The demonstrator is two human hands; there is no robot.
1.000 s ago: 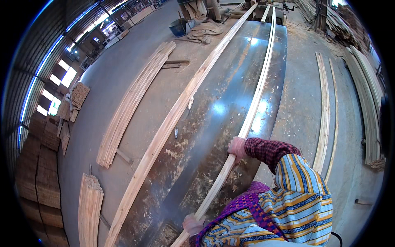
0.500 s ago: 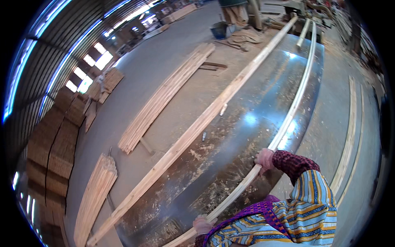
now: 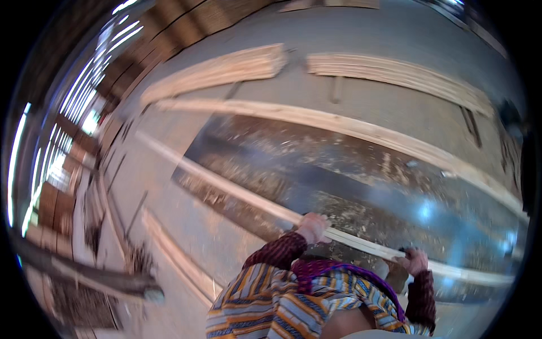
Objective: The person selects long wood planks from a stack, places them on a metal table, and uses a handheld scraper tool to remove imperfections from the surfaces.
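Swing: from far off, I see the view turn left; the wood strip point(image 3: 361, 242) now shows its left end, a bit blurry, poking out past the metal table point(image 3: 350, 186).
Meaning: I judge that the work is still at the holding part; both hands keep the strip.
Left hand point(image 3: 312, 227): its fingers are closed over the strip; wood sticks out on both sides of it.
Right hand point(image 3: 416, 261): its fingers look curled round the strip too, but blur hides the tips.
Strip: it runs through both hands, along the table's near side; I cannot tell if it touches the top.
Long board point(image 3: 361, 129): it lies on the far side, well apart from the fingers.
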